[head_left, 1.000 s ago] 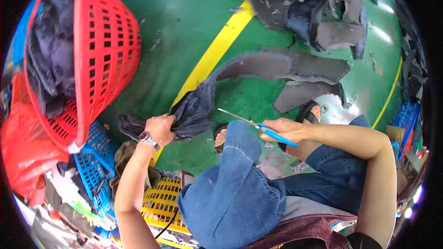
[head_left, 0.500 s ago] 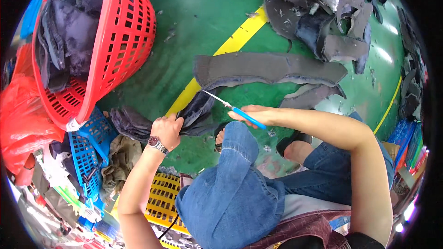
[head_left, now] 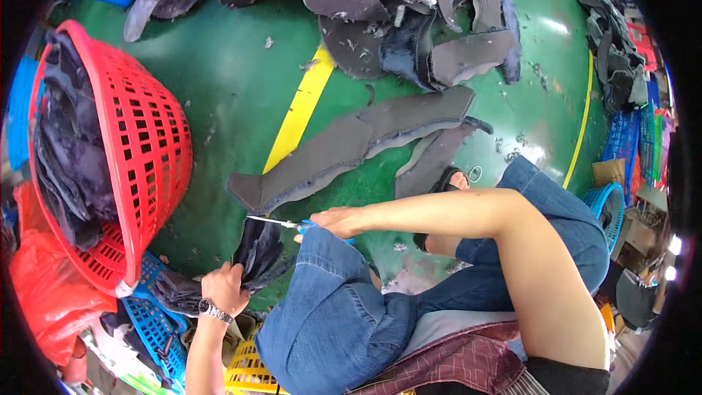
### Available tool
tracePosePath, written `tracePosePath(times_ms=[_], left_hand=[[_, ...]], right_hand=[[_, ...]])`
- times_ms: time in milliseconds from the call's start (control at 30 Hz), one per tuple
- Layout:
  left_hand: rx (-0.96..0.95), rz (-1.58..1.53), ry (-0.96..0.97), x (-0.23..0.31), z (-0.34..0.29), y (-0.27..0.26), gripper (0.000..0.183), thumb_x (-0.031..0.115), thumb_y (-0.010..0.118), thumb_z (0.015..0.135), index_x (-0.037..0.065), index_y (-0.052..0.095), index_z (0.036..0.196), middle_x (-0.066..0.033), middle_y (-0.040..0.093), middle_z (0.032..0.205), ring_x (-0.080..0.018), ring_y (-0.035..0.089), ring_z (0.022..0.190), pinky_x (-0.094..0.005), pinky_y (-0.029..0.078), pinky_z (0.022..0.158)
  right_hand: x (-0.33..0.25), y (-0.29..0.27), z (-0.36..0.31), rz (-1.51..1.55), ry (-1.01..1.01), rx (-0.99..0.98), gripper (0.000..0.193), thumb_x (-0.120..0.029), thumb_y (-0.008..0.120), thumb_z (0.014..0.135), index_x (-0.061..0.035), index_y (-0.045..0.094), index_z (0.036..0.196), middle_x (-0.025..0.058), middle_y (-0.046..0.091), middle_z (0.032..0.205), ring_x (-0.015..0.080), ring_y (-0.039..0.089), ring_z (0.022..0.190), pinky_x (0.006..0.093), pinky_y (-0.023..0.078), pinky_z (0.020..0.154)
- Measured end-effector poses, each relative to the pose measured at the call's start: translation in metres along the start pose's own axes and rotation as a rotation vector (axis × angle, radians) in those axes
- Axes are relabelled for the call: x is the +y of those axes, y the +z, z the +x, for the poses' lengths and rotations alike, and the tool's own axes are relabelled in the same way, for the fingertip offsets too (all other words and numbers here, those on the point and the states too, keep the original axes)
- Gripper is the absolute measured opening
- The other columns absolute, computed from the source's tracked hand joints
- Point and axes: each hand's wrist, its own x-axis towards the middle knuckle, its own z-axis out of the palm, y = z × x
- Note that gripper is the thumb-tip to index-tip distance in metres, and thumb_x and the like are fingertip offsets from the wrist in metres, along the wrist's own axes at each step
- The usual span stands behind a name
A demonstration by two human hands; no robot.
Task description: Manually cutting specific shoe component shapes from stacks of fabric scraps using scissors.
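I see my left hand (head_left: 225,287) pinching a dark grey, fuzzy-edged fabric piece (head_left: 257,250), bunched and crumpled above the green floor (head_left: 241,95). My right hand (head_left: 333,221) grips blue-handled scissors (head_left: 281,222), blades touching its upper edge.

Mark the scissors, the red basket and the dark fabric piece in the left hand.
scissors (head_left: 272,221), head view, on the metal blades.
red basket (head_left: 150,146), head view, on its slatted outer wall.
dark fabric piece (head_left: 257,247), head view, on the bunched part above the left hand (head_left: 225,287).

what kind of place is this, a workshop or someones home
Most likely a factory or workshop floor: a green painted floor with a yellow line, heaps of grey cut fabric pieces, and a red basket full of dark cloth.
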Motion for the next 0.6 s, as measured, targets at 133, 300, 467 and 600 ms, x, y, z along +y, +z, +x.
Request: tracePosePath(times_ms=[133,300,467,600], left_hand=[[-0.012,0.056,0.005,-0.004,-0.007,0.008,0.027,0.014,0.065,0.054,0.008,0.051,0.076,-0.0116,0.053,0.074,-0.0305,0.057,0.068,-0.0402,0.046,0.06],[0.061,0.066,0.042,-0.001,0.002,0.017,0.023,0.01,0.063,0.056,0.008,0.051,0.076,-0.0102,0.053,0.075,-0.0273,0.057,0.07,-0.0373,0.046,0.063],[0.062,0.035,-0.01,-0.013,-0.005,0.018,0.023,0.009,0.063,0.055,0.007,0.05,0.074,-0.0104,0.052,0.073,-0.027,0.056,0.068,-0.037,0.046,0.062],[0.103,0.016,-0.037,-0.022,-0.021,0.018,0.022,0.009,0.063,0.056,0.007,0.049,0.073,-0.0103,0.051,0.072,-0.0272,0.056,0.067,-0.0377,0.045,0.061]], right_hand=[[-0.032,-0.007,0.004,0.141,-0.006,-0.198,0.077,-0.073,0.035,0.072,-0.0029,0.056,0.096,0.0231,0.057,0.095,0.0359,0.055,0.092,0.0419,0.043,0.076],[-0.022,-0.006,0.011,0.017,0.045,0.061,0.077,-0.076,0.037,0.068,-0.0034,0.062,0.079,0.019,0.06,0.077,0.0324,0.058,0.076,0.0419,0.043,0.066],[-0.035,-0.019,0.008,0.16,0.064,-0.162,0.08,-0.075,0.032,0.073,-0.0003,0.059,0.083,0.0181,0.06,0.086,0.028,0.057,0.085,0.0381,0.043,0.075],[-0.042,-0.016,0.016,0.146,-0.006,-0.145,0.078,-0.074,0.03,0.075,-0.001,0.055,0.084,0.0137,0.056,0.086,0.0231,0.052,0.081,0.0369,0.04,0.071]])
